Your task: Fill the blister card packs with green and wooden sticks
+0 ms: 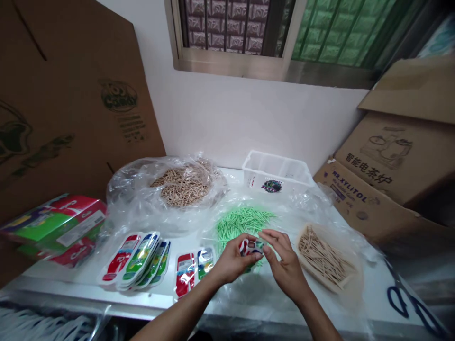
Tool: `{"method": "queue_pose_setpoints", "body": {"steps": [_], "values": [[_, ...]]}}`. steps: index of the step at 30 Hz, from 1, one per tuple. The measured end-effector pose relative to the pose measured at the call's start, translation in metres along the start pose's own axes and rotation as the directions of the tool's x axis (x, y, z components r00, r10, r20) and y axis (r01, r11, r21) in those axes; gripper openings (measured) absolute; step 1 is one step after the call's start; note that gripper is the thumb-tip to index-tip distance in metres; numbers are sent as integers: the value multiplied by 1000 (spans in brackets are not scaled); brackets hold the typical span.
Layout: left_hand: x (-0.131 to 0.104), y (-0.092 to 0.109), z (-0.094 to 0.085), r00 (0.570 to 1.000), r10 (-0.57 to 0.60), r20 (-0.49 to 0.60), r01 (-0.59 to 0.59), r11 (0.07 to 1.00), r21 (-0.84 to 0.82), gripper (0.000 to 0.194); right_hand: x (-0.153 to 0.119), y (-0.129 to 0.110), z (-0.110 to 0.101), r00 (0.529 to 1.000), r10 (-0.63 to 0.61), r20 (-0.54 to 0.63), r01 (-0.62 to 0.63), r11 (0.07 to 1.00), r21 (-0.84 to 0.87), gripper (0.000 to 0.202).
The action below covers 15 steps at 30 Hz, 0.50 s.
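Note:
My left hand is closed round a small printed plastic pack in red, white and green, held edge-on over the table. Thumb and fingers of my right hand close on the pack's right end, partly hiding it. Just behind both hands spreads a heap of light green sticks on clear plastic. To the left of my left hand lie similar red and green-blue packs. Further left, several more packs overlap in a fanned stack.
Brown sticks fill a clear bag at the back and a shallow tray at right. A white plastic basket stands by the wall. Scissors lie at the right edge. Cardboard boxes flank the table; shiny packages sit at left.

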<state>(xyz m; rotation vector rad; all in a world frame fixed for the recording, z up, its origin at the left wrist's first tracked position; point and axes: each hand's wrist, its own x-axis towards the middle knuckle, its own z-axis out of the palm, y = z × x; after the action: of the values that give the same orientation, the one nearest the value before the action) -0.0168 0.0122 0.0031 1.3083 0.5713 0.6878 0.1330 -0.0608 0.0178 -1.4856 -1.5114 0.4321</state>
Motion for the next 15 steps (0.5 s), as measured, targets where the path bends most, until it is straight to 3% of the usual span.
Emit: {"method": "queue_pose_setpoints", "body": {"steps": [2, 5, 8, 10, 13, 14, 15], "values": [[2, 2, -1, 1000, -14, -27, 14, 1000, 5, 38, -3, 2, -4, 996, 74, 40, -75, 997, 26, 32], [4, 5, 1, 999, -21, -35, 23, 998, 56, 37, -7, 6, -10, 986, 137, 96, -142, 989, 40, 21], [4, 7, 5, 996, -70, 57, 67, 996, 57, 39, -10, 16, -24, 984, 178, 26, -179, 983, 28, 22], [4, 6, 7, 985, -138, 108, 134, 990, 46, 39, -12, 30, -43, 975, 210, 70, -211, 978, 5, 24], [6, 1, 8, 980, -187, 65, 183, 981, 67, 42, -16, 66, -85, 925, 357, 132, -321, 918, -234, 32], [8, -1, 8, 984, -175, 36, 172, 982, 82, 41, -17, 80, -99, 891, 448, 75, -385, 832, -400, 35], [10, -3, 8, 988, -155, 11, 153, 984, 95, 41, -19, 94, -111, 831, 557, 15, -451, 688, -569, 39]]}}
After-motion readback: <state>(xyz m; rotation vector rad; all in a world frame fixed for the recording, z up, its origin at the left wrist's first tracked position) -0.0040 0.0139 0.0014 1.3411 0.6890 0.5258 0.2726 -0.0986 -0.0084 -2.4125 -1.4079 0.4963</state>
